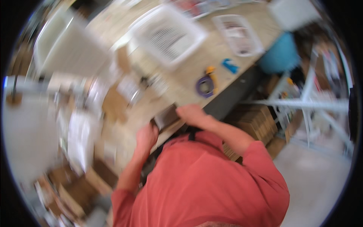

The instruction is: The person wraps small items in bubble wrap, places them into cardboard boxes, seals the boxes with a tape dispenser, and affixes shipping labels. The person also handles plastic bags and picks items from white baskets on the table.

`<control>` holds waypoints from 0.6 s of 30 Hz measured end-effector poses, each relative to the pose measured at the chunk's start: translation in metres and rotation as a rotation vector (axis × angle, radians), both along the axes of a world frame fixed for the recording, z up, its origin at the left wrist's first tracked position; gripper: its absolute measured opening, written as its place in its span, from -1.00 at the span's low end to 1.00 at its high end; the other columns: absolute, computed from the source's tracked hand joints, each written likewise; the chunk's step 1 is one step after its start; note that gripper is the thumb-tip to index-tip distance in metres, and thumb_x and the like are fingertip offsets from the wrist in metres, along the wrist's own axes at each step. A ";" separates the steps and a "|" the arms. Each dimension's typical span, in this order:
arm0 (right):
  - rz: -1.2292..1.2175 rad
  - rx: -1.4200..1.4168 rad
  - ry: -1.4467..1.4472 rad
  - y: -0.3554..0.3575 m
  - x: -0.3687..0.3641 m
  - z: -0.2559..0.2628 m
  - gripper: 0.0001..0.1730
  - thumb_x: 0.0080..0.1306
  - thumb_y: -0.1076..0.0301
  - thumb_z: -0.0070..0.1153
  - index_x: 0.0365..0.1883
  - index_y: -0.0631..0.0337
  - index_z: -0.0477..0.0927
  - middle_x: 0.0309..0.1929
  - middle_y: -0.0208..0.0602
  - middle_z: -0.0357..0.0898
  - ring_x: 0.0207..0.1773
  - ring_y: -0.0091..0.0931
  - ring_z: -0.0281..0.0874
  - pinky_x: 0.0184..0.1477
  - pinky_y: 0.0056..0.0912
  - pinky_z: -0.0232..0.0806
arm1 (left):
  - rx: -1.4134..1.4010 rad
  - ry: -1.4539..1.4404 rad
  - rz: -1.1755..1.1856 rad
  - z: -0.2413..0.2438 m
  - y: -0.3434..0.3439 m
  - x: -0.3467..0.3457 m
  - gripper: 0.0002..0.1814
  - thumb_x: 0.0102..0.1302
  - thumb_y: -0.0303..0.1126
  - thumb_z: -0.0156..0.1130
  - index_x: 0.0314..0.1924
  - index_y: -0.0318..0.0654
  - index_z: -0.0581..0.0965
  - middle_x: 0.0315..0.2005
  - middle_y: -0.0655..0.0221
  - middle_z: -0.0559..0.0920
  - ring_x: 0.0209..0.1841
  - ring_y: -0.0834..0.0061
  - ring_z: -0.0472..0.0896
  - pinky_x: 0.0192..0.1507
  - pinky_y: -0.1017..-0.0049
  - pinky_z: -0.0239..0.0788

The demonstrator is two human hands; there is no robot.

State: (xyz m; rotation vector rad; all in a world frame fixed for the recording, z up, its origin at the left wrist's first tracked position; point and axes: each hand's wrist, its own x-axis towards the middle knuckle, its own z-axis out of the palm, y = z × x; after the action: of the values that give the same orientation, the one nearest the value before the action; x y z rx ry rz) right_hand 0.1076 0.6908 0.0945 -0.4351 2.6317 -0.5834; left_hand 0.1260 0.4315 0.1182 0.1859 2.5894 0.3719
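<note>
A small brown box with a paler face sits at the table's near edge, between my two hands. My left hand has its fingers curled around the box's left end. At the other end, the fingers of my right hand are closed on the box. Motion blur hides the exact grip and what the box holds. Beyond my right hand lies a purple tape roll with a yellow-orange dispenser. A small blue plastic tool, too blurred to name, rests near it.
A white plastic basket and a smaller white basket stand on the wooden table. Clear plastic packets lie to the left. Open cardboard boxes sit lower left; flat cardboard and a blue bin are at right.
</note>
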 end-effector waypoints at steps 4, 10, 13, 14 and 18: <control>-0.024 -0.195 0.260 -0.038 -0.013 -0.016 -0.67 0.37 0.10 0.21 -0.50 0.12 0.65 -0.54 -0.10 0.66 -0.41 -0.08 0.69 -0.35 0.04 0.48 | 0.005 0.087 0.196 -0.021 -0.033 0.006 -0.65 0.32 -0.19 0.10 -0.35 -0.37 0.61 -0.36 -0.12 0.67 -0.20 -0.20 0.66 -0.10 -0.04 0.51; 0.238 -0.187 0.121 -0.064 -0.016 -0.021 -0.65 0.34 0.05 0.29 -0.46 0.13 0.67 -0.52 -0.13 0.68 -0.36 -0.12 0.69 -0.31 -0.05 0.47 | 0.170 0.057 0.323 -0.025 -0.018 0.017 -0.63 0.28 -0.13 0.32 -0.34 -0.38 0.65 -0.31 -0.04 0.67 -0.15 -0.11 0.66 -0.06 0.04 0.52; 0.218 -0.279 0.048 -0.059 -0.015 -0.022 -0.64 0.32 0.02 0.33 -0.32 0.18 0.71 -0.43 -0.11 0.70 -0.31 -0.18 0.70 -0.25 -0.12 0.48 | 0.309 0.013 0.314 0.002 -0.019 0.023 -0.42 0.26 0.15 0.43 -0.26 -0.36 0.70 -0.19 0.06 0.67 -0.07 -0.02 0.65 -0.02 0.10 0.52; 0.245 -0.315 -0.046 -0.050 -0.017 -0.019 -0.63 0.30 0.03 0.37 -0.27 0.19 0.71 -0.39 -0.12 0.70 -0.28 -0.21 0.70 -0.22 -0.13 0.48 | 0.334 0.015 0.247 -0.005 -0.023 0.027 -0.25 0.15 0.33 0.47 -0.16 -0.35 0.73 -0.14 0.13 0.65 -0.03 0.06 0.64 -0.01 0.14 0.51; 0.166 -0.384 -0.232 -0.032 -0.017 -0.010 -0.52 0.20 0.08 0.51 -0.06 0.21 0.69 -0.24 -0.15 0.69 -0.18 -0.26 0.66 -0.12 -0.16 0.48 | 0.340 0.120 0.416 -0.025 -0.020 0.041 -0.29 0.08 0.25 0.57 -0.19 -0.37 0.69 -0.24 0.13 0.62 -0.09 0.10 0.66 -0.07 0.16 0.52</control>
State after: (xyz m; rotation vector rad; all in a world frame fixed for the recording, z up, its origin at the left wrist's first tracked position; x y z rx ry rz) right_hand 0.0902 0.6593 0.0849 -0.6494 2.2379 -1.0216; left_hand 0.1670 0.4116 0.0927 -0.2260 2.6555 0.9788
